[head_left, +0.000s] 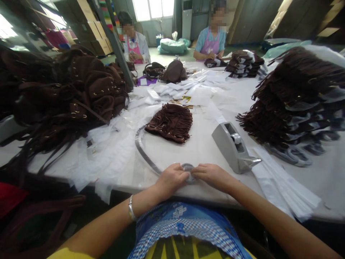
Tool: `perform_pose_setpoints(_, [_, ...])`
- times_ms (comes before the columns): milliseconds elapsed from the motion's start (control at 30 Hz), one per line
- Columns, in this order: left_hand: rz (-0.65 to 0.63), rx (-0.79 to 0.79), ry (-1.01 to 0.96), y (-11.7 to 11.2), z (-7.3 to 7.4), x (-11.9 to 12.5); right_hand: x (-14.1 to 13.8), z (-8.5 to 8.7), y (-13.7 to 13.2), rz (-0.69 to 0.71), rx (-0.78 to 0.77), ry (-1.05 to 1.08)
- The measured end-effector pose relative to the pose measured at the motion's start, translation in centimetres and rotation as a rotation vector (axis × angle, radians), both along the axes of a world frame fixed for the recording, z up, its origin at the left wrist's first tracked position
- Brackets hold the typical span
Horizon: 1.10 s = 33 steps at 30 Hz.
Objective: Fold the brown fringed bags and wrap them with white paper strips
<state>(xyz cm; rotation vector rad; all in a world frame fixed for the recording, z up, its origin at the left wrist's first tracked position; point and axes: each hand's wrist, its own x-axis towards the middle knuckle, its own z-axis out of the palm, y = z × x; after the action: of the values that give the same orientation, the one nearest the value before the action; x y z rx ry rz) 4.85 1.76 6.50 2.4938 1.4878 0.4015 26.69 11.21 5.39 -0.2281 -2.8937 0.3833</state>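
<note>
A brown fringed bag (172,123) with metal eyelets lies on the table in front of me. From its left side a strap (144,153) wrapped in whitish plastic film curves toward the table's front edge. There its end makes a small coil (189,168) between my hands. My left hand (172,180) is closed, with thumb and fingers pinching the coil's left side. My right hand (214,176) is closed on the coil's right side, its fingertips pressed against it. To the right of that hand stands a grey tape dispenser (231,145).
Brown bags (88,86) are heaped at the left, near a metal post (115,39). Fringed bags (293,97) are stacked at the right. Clear plastic (107,151) and white strips (280,183) lie near the front edge. Two people (211,41) work across the table.
</note>
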Motion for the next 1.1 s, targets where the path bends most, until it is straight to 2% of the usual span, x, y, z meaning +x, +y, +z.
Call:
perform_pose_setpoints(100, [0.123, -0.027, -0.023, -0.7, -0.5, 1.2, -0.3, -0.3, -0.9, -0.04, 0.018, -0.041])
perform_pose_setpoints(200, [0.152, -0.039, -0.037, -1.3, -0.7, 2.0, -0.2, -0.6, -1.4, -0.04, 0.007, -0.06])
perform_pose_setpoints(367, [-0.041, -0.004, -0.033, -1.2, -0.2, 0.9, 0.5, -0.3, -0.3, 0.038, -0.001, -0.062])
perform_pose_setpoints(633, [0.037, -0.097, -0.014, -0.4, 0.1, 0.9, -0.3, -0.1, -1.6, -0.02, 0.045, -0.146])
perform_pose_setpoints(833, [-0.156, 0.018, 0.038, 0.3, 0.1, -0.7, -0.4, 0.2, 0.0, 0.053, 0.093, -0.093])
perform_pose_setpoints(900, [-0.08, 0.032, 0.053, 0.1, -0.1, -0.5, -0.6, 0.3, 0.2, 0.013, 0.112, -0.063])
perform_pose_setpoints(1000, [0.115, 0.026, 0.038, -0.6, -0.6, 0.7, -1.3, 0.2, -0.5, -0.113, 0.115, -0.026])
perform_pose_setpoints(1100, [0.222, 0.007, 0.01, -1.1, -0.9, 1.7, -1.7, -0.5, -1.4, -0.216, 0.031, -0.013])
